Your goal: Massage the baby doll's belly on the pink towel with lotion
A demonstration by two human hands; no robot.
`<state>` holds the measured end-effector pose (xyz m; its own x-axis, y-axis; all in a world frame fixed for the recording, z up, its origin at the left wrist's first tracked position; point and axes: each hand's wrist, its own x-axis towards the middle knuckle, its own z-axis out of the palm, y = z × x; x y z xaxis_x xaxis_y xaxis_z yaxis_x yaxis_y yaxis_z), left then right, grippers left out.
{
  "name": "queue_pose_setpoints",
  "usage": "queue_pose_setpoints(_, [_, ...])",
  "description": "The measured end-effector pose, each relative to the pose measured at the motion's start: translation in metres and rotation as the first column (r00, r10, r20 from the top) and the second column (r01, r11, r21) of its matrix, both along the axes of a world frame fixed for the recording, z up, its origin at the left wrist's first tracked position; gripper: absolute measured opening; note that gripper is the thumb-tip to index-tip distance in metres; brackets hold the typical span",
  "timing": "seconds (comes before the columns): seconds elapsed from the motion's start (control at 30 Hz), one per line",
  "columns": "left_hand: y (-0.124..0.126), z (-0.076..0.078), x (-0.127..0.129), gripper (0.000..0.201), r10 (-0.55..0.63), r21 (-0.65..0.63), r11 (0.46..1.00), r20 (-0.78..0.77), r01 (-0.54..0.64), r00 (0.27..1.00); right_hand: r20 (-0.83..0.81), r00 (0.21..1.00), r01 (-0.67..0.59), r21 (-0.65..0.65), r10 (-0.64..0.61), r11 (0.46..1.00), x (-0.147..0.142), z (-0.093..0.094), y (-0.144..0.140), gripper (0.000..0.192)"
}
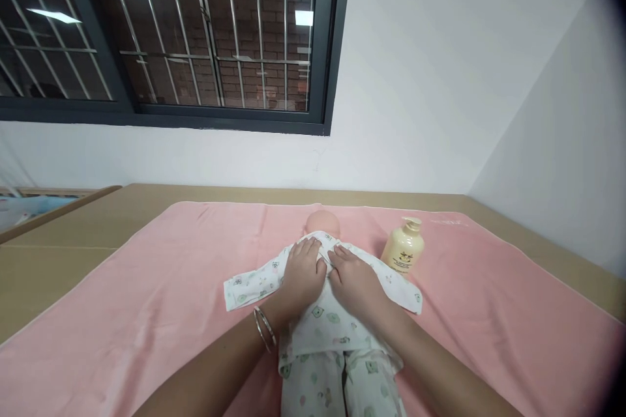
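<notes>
1. Pink towelling (147, 313) lay spread over the tan desk (59, 260), soft and slightly napped, with the baby doll (323, 225) on its back at the middle.
2. Left hand (304, 270) rested flat and unclenched on the doll's chest, fingers pressing the printed white top (327, 322) near the collar; right hand (353, 277) lay just beside it, also flat, gripping nothing.
3. Smoothing the thin cotton well would call for light, even pressure outward from the centre, so the front panels lie flat without bunching.
4. Beside the doll's shoulder stood a cream, rounded plastic lotion bottle (403, 249), glossy and upright.
</notes>
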<state>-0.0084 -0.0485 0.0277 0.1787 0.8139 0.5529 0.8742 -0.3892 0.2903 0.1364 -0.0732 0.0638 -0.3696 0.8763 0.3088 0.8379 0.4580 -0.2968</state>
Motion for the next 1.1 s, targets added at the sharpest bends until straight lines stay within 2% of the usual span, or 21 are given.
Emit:
queue_pose_setpoints(0.17, [0.001, -0.002, 0.000, 0.044, -0.005, 0.013, 1.000, 0.076, 0.004, 0.997, -0.060, 0.998, 0.036, 0.025, -0.035, 0.999, 0.002, -0.004, 0.004, 0.044])
queue_pose_setpoints(0.4, [0.000, 0.000, 0.000, 0.045, -0.008, -0.036, 0.999, 0.093, 0.011, 0.996, -0.206, 0.977, 0.040, -0.055, -0.050, 0.998, 0.012, -0.016, 0.025, 0.050])
queue_pose_setpoints(0.6, [0.000, -0.001, 0.000, 0.044, -0.013, -0.028, 0.999, 0.097, 0.015, 0.995, -0.222, 0.975, 0.024, -0.034, -0.031, 0.999, 0.013, -0.023, 0.028, 0.052])
queue_pose_setpoints(1.1, [0.001, -0.003, -0.001, 0.042, -0.024, 0.003, 1.000, 0.086, 0.024, 0.996, -0.248, 0.968, 0.021, 0.003, -0.020, 1.000, 0.012, -0.024, 0.027, 0.050])
